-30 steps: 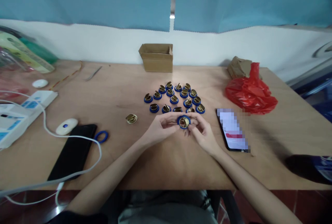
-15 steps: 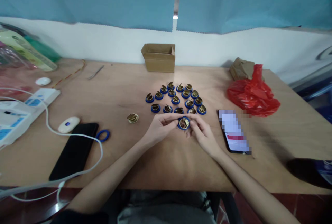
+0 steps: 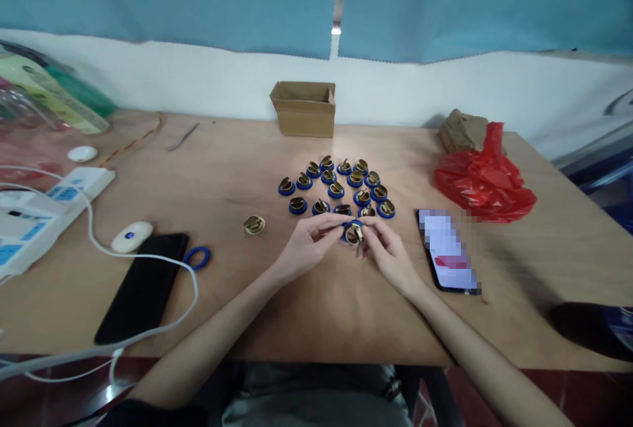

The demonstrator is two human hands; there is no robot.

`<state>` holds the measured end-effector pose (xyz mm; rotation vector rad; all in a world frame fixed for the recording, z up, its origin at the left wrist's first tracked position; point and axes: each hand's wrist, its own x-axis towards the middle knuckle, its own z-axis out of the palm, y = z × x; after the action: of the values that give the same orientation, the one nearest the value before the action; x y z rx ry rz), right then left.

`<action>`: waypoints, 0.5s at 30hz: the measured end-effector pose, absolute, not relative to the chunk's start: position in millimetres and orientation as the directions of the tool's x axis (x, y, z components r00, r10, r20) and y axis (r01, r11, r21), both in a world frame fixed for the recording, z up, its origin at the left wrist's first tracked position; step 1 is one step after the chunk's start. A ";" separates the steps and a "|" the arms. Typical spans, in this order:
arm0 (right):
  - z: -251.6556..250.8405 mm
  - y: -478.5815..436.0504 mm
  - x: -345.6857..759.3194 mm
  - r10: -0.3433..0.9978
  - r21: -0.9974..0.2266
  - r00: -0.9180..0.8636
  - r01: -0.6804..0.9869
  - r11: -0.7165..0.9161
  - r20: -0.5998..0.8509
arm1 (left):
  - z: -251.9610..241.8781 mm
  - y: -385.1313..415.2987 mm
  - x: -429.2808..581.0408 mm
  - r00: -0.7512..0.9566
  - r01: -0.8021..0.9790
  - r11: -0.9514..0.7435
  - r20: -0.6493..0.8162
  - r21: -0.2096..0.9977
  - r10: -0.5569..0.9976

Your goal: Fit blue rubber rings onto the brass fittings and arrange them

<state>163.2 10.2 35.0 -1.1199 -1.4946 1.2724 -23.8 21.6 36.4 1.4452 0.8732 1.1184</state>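
Note:
Between my two hands is a round gold metal piece with a blue ring (image 3: pixel 353 234) about its edge, its inner flap standing at a slant. My left hand (image 3: pixel 307 242) pinches its left side between thumb and fingers. On the other side my right hand (image 3: pixel 390 256) is closed on the same piece; its lower fingers are partly hidden. Just beyond the fingers stand several similar blue-ringed gold pieces (image 3: pixel 335 190) with tilted flaps. A gold piece without a blue ring (image 3: pixel 254 225) lies left of my left hand, and a loose blue ring (image 3: pixel 196 258) rests farther left.
A cardboard box (image 3: pixel 306 117) stands at the back by the wall. To the right are a lit phone (image 3: pixel 449 252), a red plastic bag (image 3: pixel 484 183) and a dark bottle (image 3: pixel 591 328). A black phone (image 3: pixel 142 288), white cable (image 3: pixel 192 302) and power strip (image 3: pixel 54 213) occupy the left.
The flap of the held gold piece has turned from lying nearly flat to standing at a slant. Both hands stay in nearly the same place.

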 end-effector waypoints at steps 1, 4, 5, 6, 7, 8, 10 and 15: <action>35.5 10.1 162.8 0.973 -0.991 -0.225 0.106 0.078 0.052 | 35.3 21.9 -23.8 0.291 -0.050 -0.185 0.191 0.981 0.937; 36.5 9.8 162.0 0.980 -0.990 -0.191 0.112 0.086 0.063 | 32.5 22.4 -23.2 0.276 -0.038 -0.208 0.210 0.978 0.938; 36.5 9.9 161.9 0.981 -0.990 -0.182 0.109 0.092 0.071 | 31.5 22.4 -22.8 0.271 -0.031 -0.209 0.209 0.977 0.940; 36.2 10.1 162.0 0.981 -0.989 -0.176 0.107 0.099 0.079 | 30.5 22.3 -22.3 0.265 -0.024 -0.210 0.209 0.977 0.941; 35.8 10.4 162.1 0.982 -0.989 -0.171 0.107 0.106 0.086 | 29.2 22.1 -21.8 0.258 -0.015 -0.213 0.209 0.977 0.943; 35.3 10.8 162.3 0.982 -0.988 -0.165 0.109 0.112 0.093 | 27.9 21.9 -21.4 0.249 -0.004 -0.217 0.211 0.976 0.945; 34.2 11.4 162.7 0.982 -0.986 -0.158 0.115 0.122 0.103 | 25.2 21.4 -20.5 0.224 0.022 -0.229 0.219 0.973 0.950; 34.1 10.0 162.6 0.984 -0.988 -0.140 0.095 0.121 0.107 | 21.4 19.7 -19.7 0.194 0.083 -0.275 0.255 0.958 0.947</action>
<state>162.6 10.0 34.1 -1.1309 -1.4365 1.1699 -19.7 19.7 21.4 1.5688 1.0099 1.2072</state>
